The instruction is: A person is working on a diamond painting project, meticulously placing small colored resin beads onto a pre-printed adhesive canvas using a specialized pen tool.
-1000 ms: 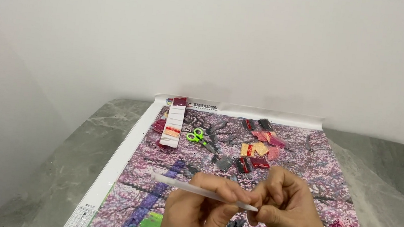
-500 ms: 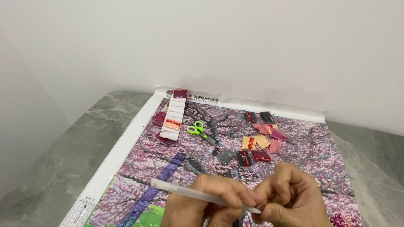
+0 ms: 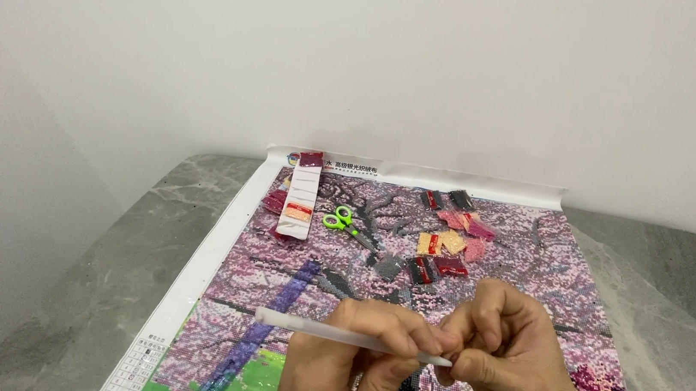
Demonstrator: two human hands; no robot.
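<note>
My left hand point(image 3: 352, 361) grips a slim translucent white pen point(image 3: 316, 330) that lies almost level, its back end pointing left. My right hand point(image 3: 504, 350) pinches at the pen's tip, fingers curled close together; whatever small thing sits between them is hidden. Both hands hover above a diamond-painting canvas point(image 3: 287, 284) with pink blossoms, a purple stripe and green at the near edge.
Green-handled scissors point(image 3: 343, 222), a white strip of bead packets point(image 3: 299, 206) and several small red, pink, orange and grey bead bags point(image 3: 444, 244) lie on the canvas's far half. The canvas rests on a grey marble table point(image 3: 125, 267) against a white wall.
The view has tilted slightly, so the canvas sits a little higher in frame. My hands stay together at the pen's tip, with only small finger movement.
</note>
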